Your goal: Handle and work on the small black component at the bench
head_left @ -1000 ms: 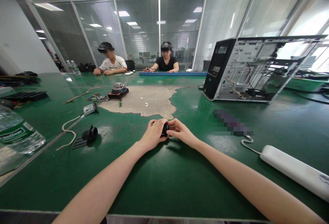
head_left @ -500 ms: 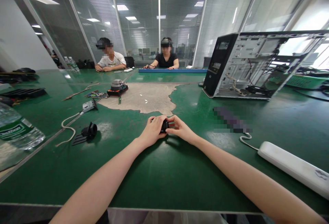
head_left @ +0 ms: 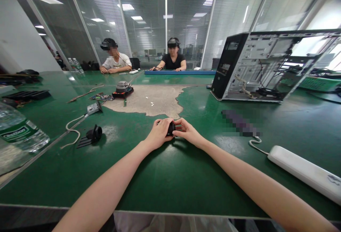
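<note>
beyond the hands (head_left: 172,133) gripping a small black part (head_left: 171,129), a metal-and-orange device (head_left: 123,89) sits on bare tabletop (head_left: 157,98).

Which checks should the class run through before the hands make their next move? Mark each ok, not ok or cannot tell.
1. Left hand has a grip on the small black part: ok, it wraps over it.
2. Right hand meets the same part: ok, its fingertips are at the near right side.
3. Covered sides of that part are sound: cannot tell, the hands hide most of it.
4. Water bottle is away from both hands: ok, it is at the far left.
5. Loose pieces are gathered together: not ok, the pronged black piece and metal bracket lie apart.
</note>
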`<state>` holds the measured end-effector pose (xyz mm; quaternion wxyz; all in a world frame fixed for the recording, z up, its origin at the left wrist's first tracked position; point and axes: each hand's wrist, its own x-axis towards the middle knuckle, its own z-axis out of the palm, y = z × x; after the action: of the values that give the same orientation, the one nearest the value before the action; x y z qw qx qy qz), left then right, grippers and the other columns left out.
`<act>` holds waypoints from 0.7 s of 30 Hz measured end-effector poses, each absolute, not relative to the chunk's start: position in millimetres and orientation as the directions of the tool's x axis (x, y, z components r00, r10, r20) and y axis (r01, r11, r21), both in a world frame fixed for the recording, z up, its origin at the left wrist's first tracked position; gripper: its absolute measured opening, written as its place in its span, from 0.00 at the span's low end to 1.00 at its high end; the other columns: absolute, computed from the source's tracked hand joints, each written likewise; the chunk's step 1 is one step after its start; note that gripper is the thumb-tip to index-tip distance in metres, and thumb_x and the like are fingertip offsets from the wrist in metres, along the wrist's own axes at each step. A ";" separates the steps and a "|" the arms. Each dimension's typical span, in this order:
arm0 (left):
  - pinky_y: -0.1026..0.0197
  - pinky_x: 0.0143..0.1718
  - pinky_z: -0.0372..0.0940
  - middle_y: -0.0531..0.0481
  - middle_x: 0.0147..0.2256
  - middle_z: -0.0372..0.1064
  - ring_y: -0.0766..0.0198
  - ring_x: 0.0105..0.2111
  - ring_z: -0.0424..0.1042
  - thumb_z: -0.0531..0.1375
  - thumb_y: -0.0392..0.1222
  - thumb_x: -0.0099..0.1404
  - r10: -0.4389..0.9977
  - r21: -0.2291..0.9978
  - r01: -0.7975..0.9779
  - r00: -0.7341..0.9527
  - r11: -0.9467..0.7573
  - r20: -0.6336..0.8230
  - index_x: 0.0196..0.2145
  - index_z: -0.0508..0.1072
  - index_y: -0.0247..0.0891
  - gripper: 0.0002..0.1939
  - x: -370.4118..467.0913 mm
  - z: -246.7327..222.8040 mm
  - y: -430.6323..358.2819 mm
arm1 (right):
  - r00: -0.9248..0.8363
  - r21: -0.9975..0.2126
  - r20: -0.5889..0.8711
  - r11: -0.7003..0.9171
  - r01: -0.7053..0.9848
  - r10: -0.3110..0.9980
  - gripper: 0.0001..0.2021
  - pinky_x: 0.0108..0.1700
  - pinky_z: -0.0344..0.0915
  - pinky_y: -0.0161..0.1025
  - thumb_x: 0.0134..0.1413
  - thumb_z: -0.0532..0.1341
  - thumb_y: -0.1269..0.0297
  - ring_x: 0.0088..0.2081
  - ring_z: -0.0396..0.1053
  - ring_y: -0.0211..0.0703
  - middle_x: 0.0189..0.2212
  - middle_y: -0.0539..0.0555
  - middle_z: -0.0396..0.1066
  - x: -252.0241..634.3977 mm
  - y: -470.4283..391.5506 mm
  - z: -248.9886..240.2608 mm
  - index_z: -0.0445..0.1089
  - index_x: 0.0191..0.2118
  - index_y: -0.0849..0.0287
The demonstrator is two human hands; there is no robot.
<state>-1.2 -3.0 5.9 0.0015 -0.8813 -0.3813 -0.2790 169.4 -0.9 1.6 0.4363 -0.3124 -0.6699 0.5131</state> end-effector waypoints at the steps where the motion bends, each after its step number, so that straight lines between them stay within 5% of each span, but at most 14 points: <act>1: 0.52 0.49 0.48 0.46 0.48 0.58 0.57 0.47 0.59 0.60 0.38 0.52 0.673 0.213 0.673 0.553 -0.708 0.491 0.50 0.50 0.40 0.31 -1.1 6.2 -3.3 | -0.428 -0.955 0.280 0.293 -0.037 0.859 0.15 0.41 0.64 0.39 0.39 0.64 0.66 0.38 0.65 0.38 0.36 0.49 0.63 169.3 -1.3 1.9 0.60 0.36 0.55; 21: 0.52 0.48 0.48 0.45 0.48 0.58 0.56 0.47 0.59 0.59 0.38 0.52 0.671 0.226 0.668 0.543 -0.709 0.504 0.49 0.50 0.40 0.30 -0.3 5.8 -3.6 | -0.404 -0.953 0.282 0.301 -0.016 0.870 0.13 0.41 0.63 0.41 0.42 0.62 0.63 0.38 0.65 0.39 0.35 0.49 0.64 168.8 -0.3 1.3 0.60 0.35 0.56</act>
<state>-0.3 -3.6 5.8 -0.0032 -0.8784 -0.3811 -0.2885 168.8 -0.3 1.3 0.4443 -0.3171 -0.6732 0.4988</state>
